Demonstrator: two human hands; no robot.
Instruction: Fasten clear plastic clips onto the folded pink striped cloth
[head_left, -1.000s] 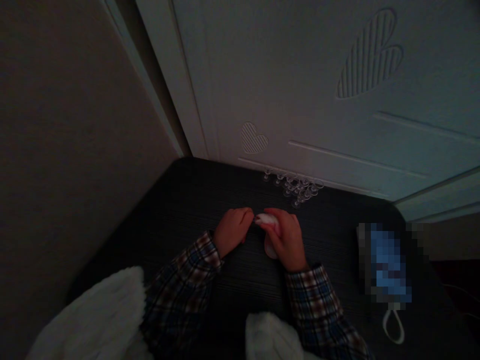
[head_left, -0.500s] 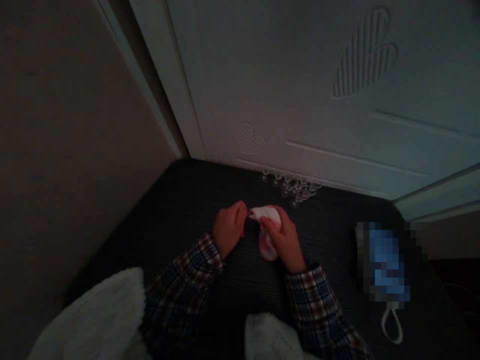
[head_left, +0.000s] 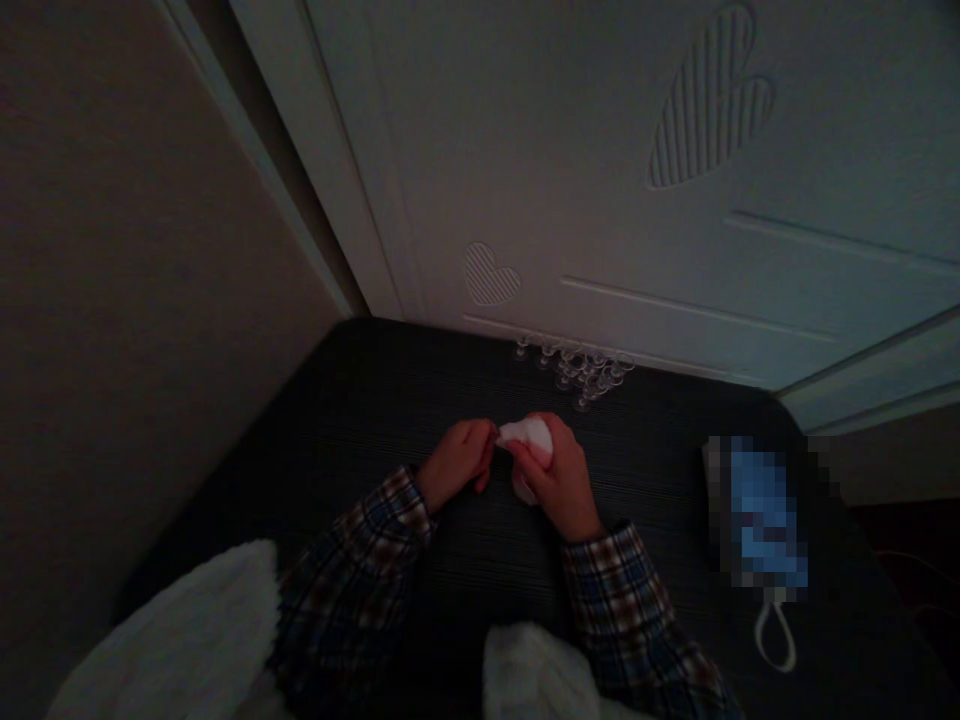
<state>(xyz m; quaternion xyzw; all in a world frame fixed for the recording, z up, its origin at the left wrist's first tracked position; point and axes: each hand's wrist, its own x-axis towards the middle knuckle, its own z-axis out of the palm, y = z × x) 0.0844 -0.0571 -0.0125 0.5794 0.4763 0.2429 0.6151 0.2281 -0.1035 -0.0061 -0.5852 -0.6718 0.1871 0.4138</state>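
In the head view, my right hand (head_left: 561,475) is closed around a bunched white and pink cloth (head_left: 531,436), part of which hangs below the fingers. My left hand (head_left: 457,462) is closed in a pinch just to the left, its fingertips meeting the narrow tip of the cloth. Whatever small thing those fingers hold is too dark and hidden to make out. Beyond both hands, several small clear goblet-like pieces (head_left: 582,370) with round bases stand clustered on the dark tabletop (head_left: 360,400).
A white panel (head_left: 540,200) with raised heart shapes rises behind the table. At the right lies a blurred-out blue object (head_left: 765,515) with a white strap loop (head_left: 776,638). White fluffy cloth (head_left: 180,635) shows at lower left. A wall (head_left: 150,250) borders the left side.
My left hand has turned slightly and its fingertips now touch the cloth's tip. The cloth is gathered tighter in my right hand. The whole view has shifted a little.
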